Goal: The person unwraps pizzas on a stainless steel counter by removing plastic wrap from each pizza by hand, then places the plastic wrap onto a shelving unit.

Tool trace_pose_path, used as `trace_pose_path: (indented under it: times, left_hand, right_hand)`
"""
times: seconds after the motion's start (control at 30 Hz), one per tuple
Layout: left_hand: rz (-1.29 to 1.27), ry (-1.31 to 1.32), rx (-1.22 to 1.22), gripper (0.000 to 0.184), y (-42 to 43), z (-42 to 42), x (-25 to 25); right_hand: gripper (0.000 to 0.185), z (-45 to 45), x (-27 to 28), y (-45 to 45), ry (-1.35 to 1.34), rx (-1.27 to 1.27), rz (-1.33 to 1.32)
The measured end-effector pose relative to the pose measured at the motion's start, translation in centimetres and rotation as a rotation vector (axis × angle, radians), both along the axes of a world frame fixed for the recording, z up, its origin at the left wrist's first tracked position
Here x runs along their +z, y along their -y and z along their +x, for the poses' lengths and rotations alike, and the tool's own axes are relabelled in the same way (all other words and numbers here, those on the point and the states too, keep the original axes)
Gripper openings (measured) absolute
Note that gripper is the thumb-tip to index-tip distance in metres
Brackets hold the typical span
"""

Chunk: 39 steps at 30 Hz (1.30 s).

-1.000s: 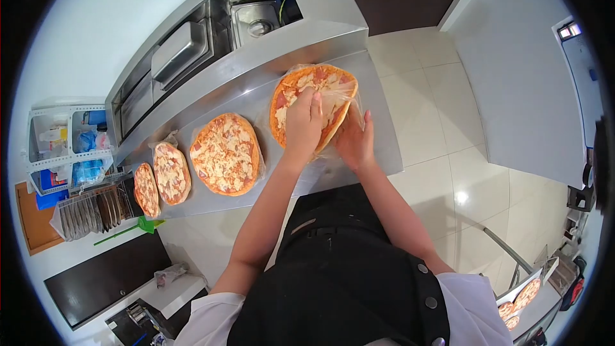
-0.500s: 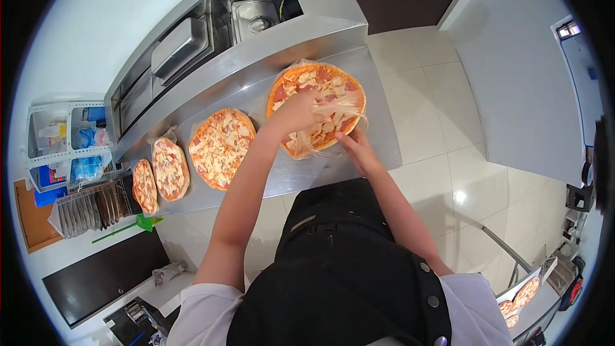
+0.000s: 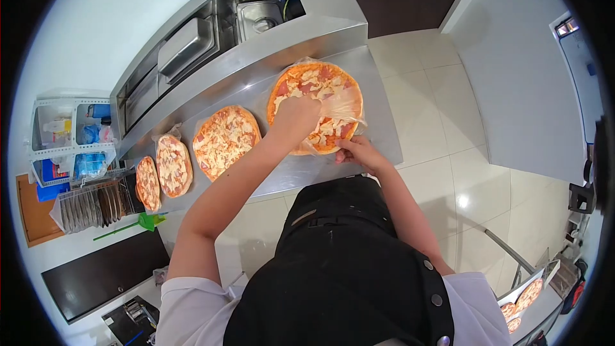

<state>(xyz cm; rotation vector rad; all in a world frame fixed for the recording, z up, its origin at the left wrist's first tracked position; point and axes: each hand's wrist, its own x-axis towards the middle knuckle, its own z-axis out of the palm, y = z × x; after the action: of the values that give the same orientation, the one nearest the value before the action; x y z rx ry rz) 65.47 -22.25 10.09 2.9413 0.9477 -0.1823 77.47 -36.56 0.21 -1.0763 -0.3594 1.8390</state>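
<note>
The largest pizza point(image 3: 306, 78), topped with cheese and pieces of ham, lies on the steel counter in a clear plastic bag point(image 3: 344, 104). Over its middle, my left hand point(image 3: 298, 115) is closed, and the bag stretches in folds from its fingers toward the pizza's right edge. At the near right rim my right hand point(image 3: 360, 152) pinches with thumb and fingers, apparently on the bag's edge; the exact grip is too small to see. Farther left lie a second pizza point(image 3: 225, 141), a third pizza point(image 3: 173, 165) and a fourth pizza point(image 3: 147, 183).
Behind the steel counter point(image 3: 282, 176) runs a raised ledge with a recessed well holding metal pans point(image 3: 187, 50). White wire baskets point(image 3: 54, 131) and a rack of trays point(image 3: 96, 206) stand at the far left, near a green dustpan-like object point(image 3: 148, 221). Tiled floor point(image 3: 423, 115) extends right.
My left hand has closed and shifted slightly down and left, with the plastic pulled taut. My right hand has moved slightly down at the pizza's rim, its fingers now drawn together.
</note>
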Motion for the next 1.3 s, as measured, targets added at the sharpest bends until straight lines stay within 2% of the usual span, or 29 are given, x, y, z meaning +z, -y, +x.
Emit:
trace_pose_path:
  times: [0.2, 0.4, 0.53, 0.6, 0.63, 0.7, 0.73, 0.87, 0.9, 1.03, 1.07, 1.2, 1.3]
  left_hand:
    - [0.084, 0.17, 0.105, 0.017, 0.0, -0.8, 1.8]
    - [0.015, 0.128, 0.13, 0.016, 0.3, -1.3, 1.3]
    - [-0.029, -0.037, 0.127, 0.015, 0.9, 0.8, -0.1]
    - [0.117, 0.226, -0.006, 0.015, 1.8, 2.3, -0.4]
    - [0.117, 0.226, -0.01, 0.015, 2.1, 3.3, -0.7]
    - [0.092, 0.329, -0.232, 0.017, 2.4, 5.2, -1.1]
    - [0.09, 0.331, -0.238, 0.017, 2.2, 5.8, -1.6]
    - [-0.484, 0.164, -0.122, 0.018, 0.5, 8.1, -4.1]
    - [-0.484, 0.162, -0.127, 0.018, -0.3, 8.7, -4.1]
    - [-1.211, -0.049, 0.211, 0.016, -3.2, 10.0, -4.2]
    - [-1.211, -0.048, 0.208, 0.016, -3.2, 10.1, -4.2]
    - [-0.889, 0.157, -0.183, 0.025, -3.0, 10.4, -4.6]
    - [-0.817, 0.157, -0.145, 0.028, -3.0, 11.2, -4.9]
  right_hand:
    - [0.022, -0.1, 0.2, 1.2, -0.025, 0.043, 0.016]
    - [0.021, 0.3, -0.2, 1.4, -0.019, 0.081, -0.009]
    - [0.034, 0.5, 1.1, 1.3, 0.144, -0.189, 0.104]
    - [0.037, 0.7, 1.0, 1.1, 0.127, -0.206, 0.118]
    - [0.041, 0.9, 0.9, 1.1, 0.111, -0.222, 0.131]
    - [0.049, 1.4, 0.6, 1.1, 0.082, -0.254, 0.154]
    - [0.049, 1.6, 0.5, 1.2, 0.084, -0.26, 0.153]
    - [0.048, 1.2, 0.4, 1.1, 0.033, -0.287, 0.222]
    - [0.048, 1.1, 0.5, 1.0, 0.033, -0.292, 0.223]
    - [0.048, 0.1, 1.2, 1.3, -0.005, -0.281, 0.153]
    - [0.048, 0.0, 1.1, 1.3, -0.003, -0.283, 0.154]
    - [0.043, -0.8, -0.1, 1.1, -0.005, -0.309, 0.149]
    - [0.039, -1.4, -0.8, 1.1, -0.088, -0.405, 0.112]
